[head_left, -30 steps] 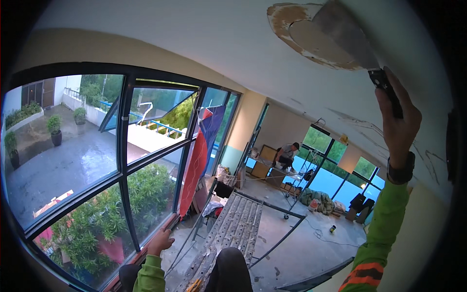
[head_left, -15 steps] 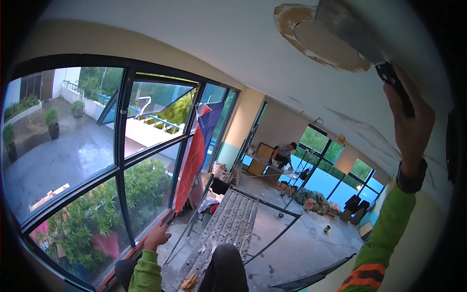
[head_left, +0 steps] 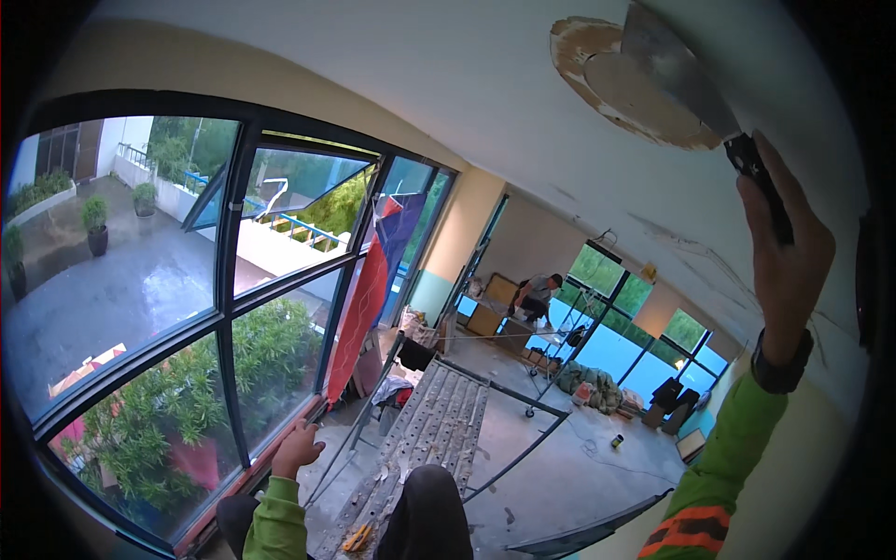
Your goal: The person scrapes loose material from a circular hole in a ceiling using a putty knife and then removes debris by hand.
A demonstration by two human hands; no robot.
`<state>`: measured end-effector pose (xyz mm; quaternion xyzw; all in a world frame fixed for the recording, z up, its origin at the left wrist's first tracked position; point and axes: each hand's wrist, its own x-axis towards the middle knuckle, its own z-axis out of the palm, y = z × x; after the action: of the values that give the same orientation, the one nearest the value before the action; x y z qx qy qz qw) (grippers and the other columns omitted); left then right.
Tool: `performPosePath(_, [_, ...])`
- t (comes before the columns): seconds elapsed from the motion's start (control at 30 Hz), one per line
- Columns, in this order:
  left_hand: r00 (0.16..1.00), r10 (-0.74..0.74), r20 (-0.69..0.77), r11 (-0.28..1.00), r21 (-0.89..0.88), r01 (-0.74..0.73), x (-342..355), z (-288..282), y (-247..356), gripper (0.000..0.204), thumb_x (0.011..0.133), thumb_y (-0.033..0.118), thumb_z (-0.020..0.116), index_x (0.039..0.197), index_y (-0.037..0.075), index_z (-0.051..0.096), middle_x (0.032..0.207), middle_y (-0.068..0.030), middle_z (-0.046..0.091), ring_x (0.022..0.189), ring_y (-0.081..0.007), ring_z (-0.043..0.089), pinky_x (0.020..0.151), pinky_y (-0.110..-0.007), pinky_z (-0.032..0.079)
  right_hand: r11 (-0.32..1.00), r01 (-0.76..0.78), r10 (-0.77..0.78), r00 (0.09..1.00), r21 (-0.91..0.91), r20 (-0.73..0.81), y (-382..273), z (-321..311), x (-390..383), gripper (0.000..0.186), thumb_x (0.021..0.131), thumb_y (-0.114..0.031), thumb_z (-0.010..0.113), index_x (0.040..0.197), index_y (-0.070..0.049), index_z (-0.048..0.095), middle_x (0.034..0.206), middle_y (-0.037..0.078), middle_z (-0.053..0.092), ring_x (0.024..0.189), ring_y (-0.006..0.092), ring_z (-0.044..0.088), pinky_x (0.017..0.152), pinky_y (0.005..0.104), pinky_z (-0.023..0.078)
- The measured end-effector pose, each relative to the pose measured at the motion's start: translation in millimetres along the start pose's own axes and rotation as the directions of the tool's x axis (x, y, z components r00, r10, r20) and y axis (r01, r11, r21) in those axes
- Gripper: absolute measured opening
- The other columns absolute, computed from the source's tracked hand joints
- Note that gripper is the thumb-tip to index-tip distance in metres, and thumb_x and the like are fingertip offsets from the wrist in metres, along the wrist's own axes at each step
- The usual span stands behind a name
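Observation:
Overhead, my right hand [head_left: 793, 219] grips the black handle of a wide putty knife [head_left: 674, 70]. Its broad metal blade lies over the right part of a rounded patch [head_left: 583, 75] on the ceiling, which has a brown, rough rim and a smoother greyish middle. Low on the left, my left hand [head_left: 297, 450] is beside the reddish window sill [head_left: 266, 481], fingers loosely bent and partly apart, with nothing visible in it. Whether it touches the sill is unclear. Below, my dark-clad knee [head_left: 427, 509] is over a perforated scaffold plank [head_left: 439, 411].
An orange-yellow tool [head_left: 357, 537] lies on the plank. Scaffold rails [head_left: 523, 443] frame it above the floor. Dark-framed windows [head_left: 229, 317] line the left, with a red and blue cloth [head_left: 373, 289] hanging there. Another person [head_left: 537, 297] bends at the far end near stacked bags [head_left: 597, 387].
The view has shifted slightly, so the ceiling patch appears farther right and lower. My right hand still holds the putty knife against it; my left hand stays by the sill.

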<state>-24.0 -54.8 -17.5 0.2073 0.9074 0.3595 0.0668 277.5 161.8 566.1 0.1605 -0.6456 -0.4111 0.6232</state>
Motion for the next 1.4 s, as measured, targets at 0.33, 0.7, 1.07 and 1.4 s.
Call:
performPosePath(0.33, [0.999, 0.029, 0.017, 0.999, -0.017, -0.029, 7.2, 15.3, -10.6, 0.052, 0.080, 0.031, 0.063, 0.123, 0.004, 0.050, 0.135, -0.0238, 0.037, 0.115, -0.0403, 0.049, 0.096, -0.044, 0.043, 0.999, 0.035, -0.036, 0.999, -0.019, -0.021, -5.4, -3.3, 3.0, 0.038, 0.082, -0.015, 0.070, 0.120, -0.016, 0.062, 0.095, 0.012, 0.069, 0.070, 0.0169, 0.067, 0.061, 0.0234, 0.051])
performPosePath(0.7, [0.998, 0.068, -0.012, 0.998, -0.014, -0.068, 0.8, 12.6, -9.2, 0.050, 0.080, 0.030, 0.064, 0.119, 0.002, 0.051, 0.130, -0.0238, 0.041, 0.107, -0.0405, 0.053, 0.092, -0.044, 0.044, 0.998, 0.061, -0.060, 0.998, -0.015, 0.022, 3.8, -12.3, 11.6, 0.038, 0.083, -0.014, 0.068, 0.121, -0.017, 0.061, 0.096, 0.010, 0.069, 0.069, 0.0132, 0.067, 0.056, 0.0216, 0.049])
performPosePath(1.07, [0.999, 0.045, -0.013, 0.999, -0.010, -0.045, 7.3, 20.2, -16.8, 0.050, 0.080, 0.030, 0.064, 0.119, 0.002, 0.052, 0.133, -0.0235, 0.040, 0.110, -0.0400, 0.052, 0.093, -0.045, 0.044, 0.994, -0.092, 0.100, 0.982, -0.059, 0.158, -8.3, -24.5, 18.0, 0.035, 0.087, -0.020, 0.065, 0.122, -0.014, 0.060, 0.111, 0.011, 0.065, 0.095, 0.0173, 0.066, 0.080, 0.0261, 0.050])
performPosePath(1.4, [0.998, 0.066, 0.005, 0.998, -0.004, -0.066, 10.3, 22.6, -14.1, 0.049, 0.080, 0.030, 0.065, 0.118, 0.002, 0.052, 0.132, -0.0241, 0.040, 0.113, -0.0403, 0.050, 0.095, -0.044, 0.043, 0.999, 0.001, -0.005, 0.994, 0.034, 0.107, -12.1, -9.4, 29.1, 0.037, 0.087, -0.020, 0.064, 0.124, -0.015, 0.059, 0.108, 0.010, 0.067, 0.092, 0.0193, 0.067, 0.079, 0.0266, 0.050])
